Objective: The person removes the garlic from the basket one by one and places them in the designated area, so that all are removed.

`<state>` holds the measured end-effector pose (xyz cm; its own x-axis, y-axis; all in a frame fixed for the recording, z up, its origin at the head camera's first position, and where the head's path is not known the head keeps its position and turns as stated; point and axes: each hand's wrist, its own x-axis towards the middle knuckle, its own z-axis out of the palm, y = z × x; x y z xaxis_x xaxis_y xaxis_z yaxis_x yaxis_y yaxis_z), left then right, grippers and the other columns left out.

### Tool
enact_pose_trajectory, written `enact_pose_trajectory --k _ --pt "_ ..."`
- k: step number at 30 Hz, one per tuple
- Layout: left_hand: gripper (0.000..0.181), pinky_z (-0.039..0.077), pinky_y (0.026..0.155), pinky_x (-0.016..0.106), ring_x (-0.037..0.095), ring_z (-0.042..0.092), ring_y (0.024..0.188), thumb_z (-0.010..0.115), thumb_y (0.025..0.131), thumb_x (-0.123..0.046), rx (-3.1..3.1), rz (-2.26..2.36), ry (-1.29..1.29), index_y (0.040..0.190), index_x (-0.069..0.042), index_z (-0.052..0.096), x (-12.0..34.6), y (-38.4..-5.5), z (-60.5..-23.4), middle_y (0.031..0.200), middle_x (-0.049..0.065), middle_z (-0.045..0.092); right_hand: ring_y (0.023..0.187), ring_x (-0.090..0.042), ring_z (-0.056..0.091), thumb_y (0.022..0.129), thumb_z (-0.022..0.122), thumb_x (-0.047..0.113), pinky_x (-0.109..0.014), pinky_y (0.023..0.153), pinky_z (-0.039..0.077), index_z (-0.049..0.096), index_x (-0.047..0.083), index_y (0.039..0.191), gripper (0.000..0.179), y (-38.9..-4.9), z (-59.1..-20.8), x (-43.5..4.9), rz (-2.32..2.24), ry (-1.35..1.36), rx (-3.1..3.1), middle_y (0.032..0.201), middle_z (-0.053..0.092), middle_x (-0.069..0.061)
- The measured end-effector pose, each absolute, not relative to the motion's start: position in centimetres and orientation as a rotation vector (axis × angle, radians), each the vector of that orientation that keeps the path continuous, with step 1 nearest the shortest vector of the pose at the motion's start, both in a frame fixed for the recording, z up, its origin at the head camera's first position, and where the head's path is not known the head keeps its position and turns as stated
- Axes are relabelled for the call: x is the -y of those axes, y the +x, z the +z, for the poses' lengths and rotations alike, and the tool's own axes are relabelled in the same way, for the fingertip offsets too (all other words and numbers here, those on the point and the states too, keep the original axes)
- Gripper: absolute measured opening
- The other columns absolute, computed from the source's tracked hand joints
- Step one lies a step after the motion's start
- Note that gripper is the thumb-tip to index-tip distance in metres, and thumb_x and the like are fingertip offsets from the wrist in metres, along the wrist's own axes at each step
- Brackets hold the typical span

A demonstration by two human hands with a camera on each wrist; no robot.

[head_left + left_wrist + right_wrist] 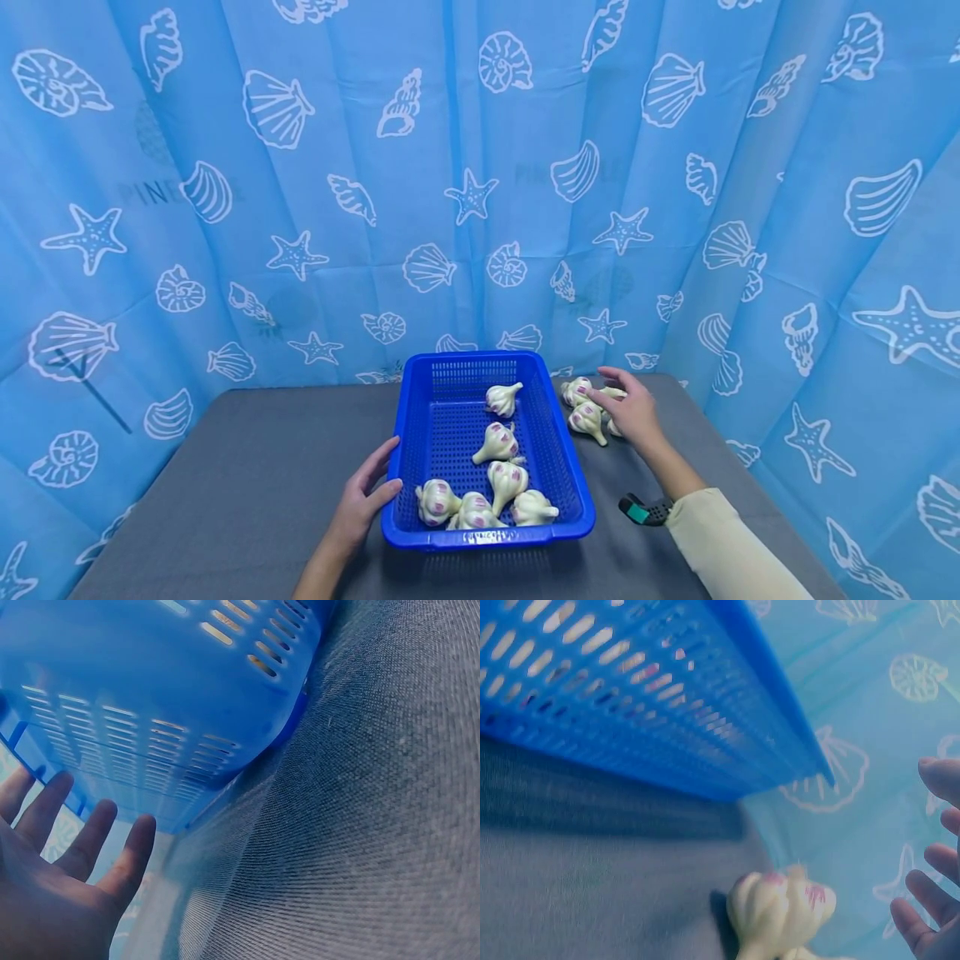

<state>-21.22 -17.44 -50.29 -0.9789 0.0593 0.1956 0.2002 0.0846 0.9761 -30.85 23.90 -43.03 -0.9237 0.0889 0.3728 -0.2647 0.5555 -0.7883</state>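
Observation:
A blue perforated plastic basket [408, 392] stands on the table, holding several garlic bulbs [497, 442], most of them toward its near end. My left hand [358, 498] is at the basket's left side, thumb by the rim; in the left wrist view its fingers [97, 832] spread out along the slotted wall. To the right of the basket, more garlic bulbs [587, 419] lie in a small group on the table. Over that group hovers my right hand [633, 410], fingers extended. Nothing sits between those fingers [934, 896] in the right wrist view, where a garlic bulb [772, 911] lies below the basket wall.
Grey cloth covers the table [285, 467]. A dark strap with a green patch [639, 510] shows beside the right wrist. Behind the table and along its right side hangs a blue curtain [465, 275] printed with shells and starfish.

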Motion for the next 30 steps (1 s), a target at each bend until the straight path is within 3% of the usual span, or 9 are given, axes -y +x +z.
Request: enact_pose_trajectory --k 16,22,30 --pt "0.055 0.035 0.1 0.065 0.043 0.038 0.134 0.06 0.095 -0.026 2.239 -2.043 -0.273 0.147 -0.023 0.043 17.5 -21.2 -50.3 0.151 0.012 0.039 0.118 -0.043 0.053 0.093 0.067 0.017 -0.054 0.095 0.045 0.054 -0.003 0.131 0.045 -31.0 -40.9 -19.7 1.512 0.507 2.446 0.128 0.057 -0.026" --pt "0.054 0.035 0.1 0.064 0.043 0.038 0.133 0.059 0.096 -0.025 2.235 -2.041 -0.285 0.147 -0.02 0.043 17.6 -21.1 -50.2 0.151 0.014 0.039 0.114 -0.039 0.057 0.096 0.063 0.019 -0.049 0.09 0.05 0.054 -0.002 0.131 0.042 -30.9 -39.7 -17.9 1.645 0.677 2.531 0.128 0.057 -0.025" --pt "0.054 0.035 0.1 0.064 0.043 0.039 0.133 0.06 0.095 -0.025 2.235 -2.038 -0.278 0.147 -0.021 0.043 17.5 -21.1 -50.2 0.151 0.013 0.039 0.111 -0.031 0.059 0.097 0.06 0.022 -0.052 0.088 0.05 0.056 -0.001 0.129 0.04 -31.4 -39.5 -16.1 1.648 0.932 2.722 0.125 0.059 -0.025"
